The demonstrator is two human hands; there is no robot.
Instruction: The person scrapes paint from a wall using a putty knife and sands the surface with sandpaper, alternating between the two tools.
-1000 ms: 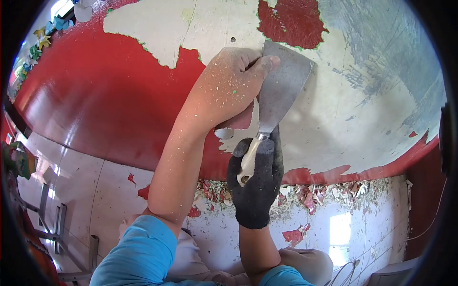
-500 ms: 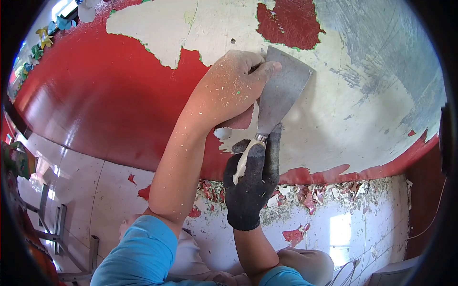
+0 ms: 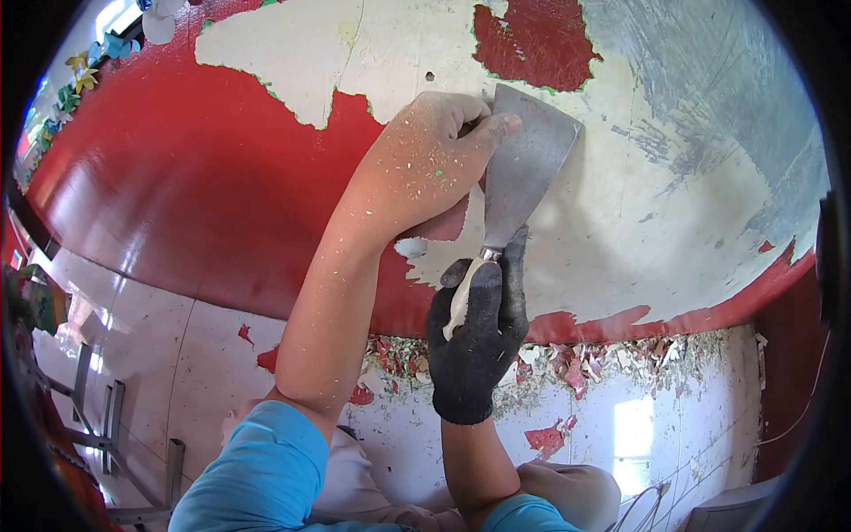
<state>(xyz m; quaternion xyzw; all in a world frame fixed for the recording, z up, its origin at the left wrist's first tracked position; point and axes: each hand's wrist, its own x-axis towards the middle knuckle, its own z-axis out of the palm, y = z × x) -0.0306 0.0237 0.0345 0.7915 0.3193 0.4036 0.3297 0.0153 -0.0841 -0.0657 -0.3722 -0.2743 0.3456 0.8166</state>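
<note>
A broad metal scraper [image 3: 529, 164] with a pale handle lies slantwise over the curved wall, its blade at the top. My right hand [image 3: 479, 328], in a black glove, is wrapped around the handle, with one finger stretched along the base of the blade. My left hand [image 3: 425, 160], bare and dotted with paint flecks, is closed at the blade's left edge with its thumb on the metal; its other fingers are mostly hidden. Around the blade the wall shows a cream bare surface [image 3: 603, 230], with red paint [image 3: 213, 177] to the left.
A red patch [image 3: 536, 44] remains above the blade, and grey scuffed surface [image 3: 709, 80] spreads at upper right. Paint chips [image 3: 576, 363] litter the white tiled floor [image 3: 222, 355] along the wall's foot. Metal frame legs [image 3: 111, 426] stand at lower left.
My gloved right hand and the handle have shifted slightly right and up, so the scraper stands a little more upright. My left hand has barely moved.
</note>
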